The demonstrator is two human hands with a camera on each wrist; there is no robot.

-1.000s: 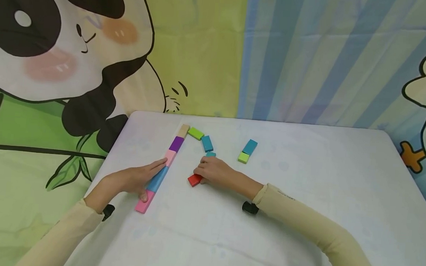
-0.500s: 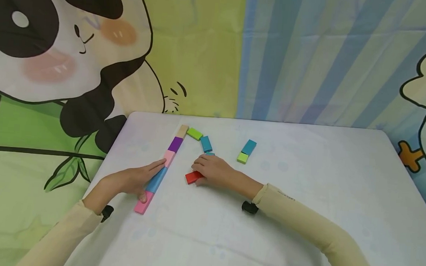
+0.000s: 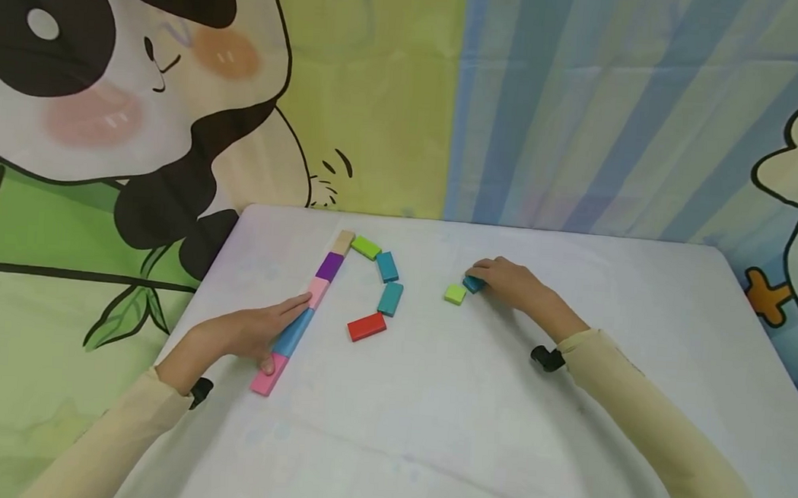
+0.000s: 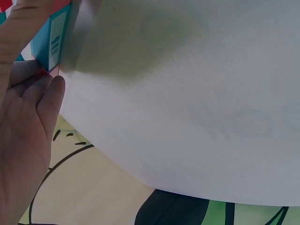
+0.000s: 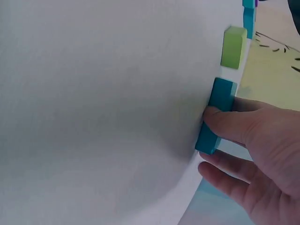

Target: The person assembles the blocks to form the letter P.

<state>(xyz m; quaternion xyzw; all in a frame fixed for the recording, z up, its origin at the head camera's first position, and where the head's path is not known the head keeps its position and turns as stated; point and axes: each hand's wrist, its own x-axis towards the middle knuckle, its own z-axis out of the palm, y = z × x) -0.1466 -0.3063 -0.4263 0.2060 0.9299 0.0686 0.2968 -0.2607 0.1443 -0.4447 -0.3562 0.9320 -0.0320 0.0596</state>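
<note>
My right hand point(image 3: 510, 282) pinches a teal block point(image 5: 218, 115) between thumb and fingers, close over the table. Beside it lies a small lime-green block point(image 3: 455, 293). On the left, my left hand point(image 3: 246, 335) rests along a slanted row of blocks, fingers extended. A beige block point(image 3: 343, 243) tops this row, followed by a purple block point(image 3: 330, 267), a pink block point(image 3: 316, 288), a light-blue block point(image 3: 293, 332) and a darker pink block point(image 3: 266, 380). Curving from its far end are a green block point(image 3: 366, 247), two teal blocks, one lower point(image 3: 390, 299), and a red block point(image 3: 367, 327).
A white-covered table point(image 3: 430, 418) bears all the blocks. Behind it hangs a printed cloth point(image 3: 381, 88) with a panda and stripes. Each wrist wears a small black camera, such as the right camera point(image 3: 547, 358).
My right hand has let go of the red block, which was shifted slightly left and turned, and moved right to grip the teal block, now apart from the lime-green one. The left hand stays put.
</note>
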